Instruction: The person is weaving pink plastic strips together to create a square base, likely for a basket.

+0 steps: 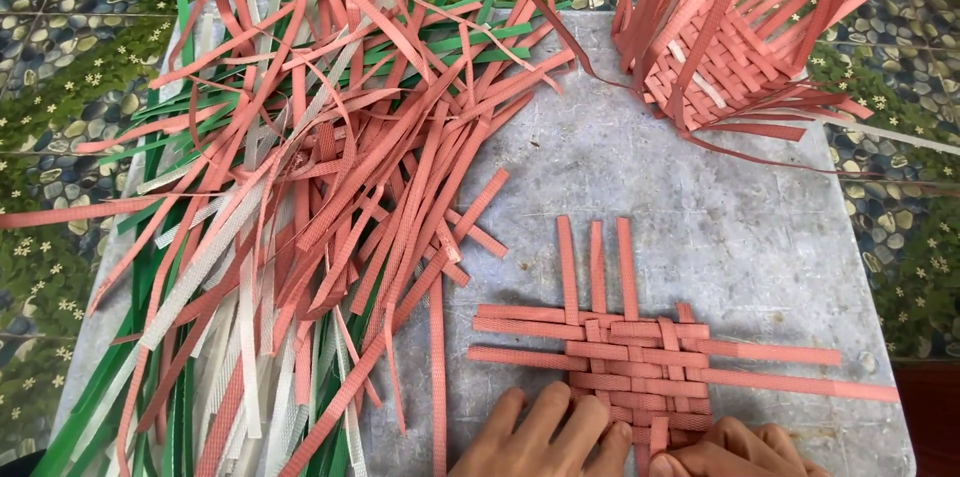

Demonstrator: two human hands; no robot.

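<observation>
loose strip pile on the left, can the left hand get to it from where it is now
Probably yes. The left hand rests flat on the woven mat's lower left edge, and the loose strip pile lies right beside it on the grey board, with nothing between them.

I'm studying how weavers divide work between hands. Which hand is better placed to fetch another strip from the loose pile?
Probably the left hand: it lies nearer the loose strip pile, while the right hand rests at the woven mat's far edge.
</observation>
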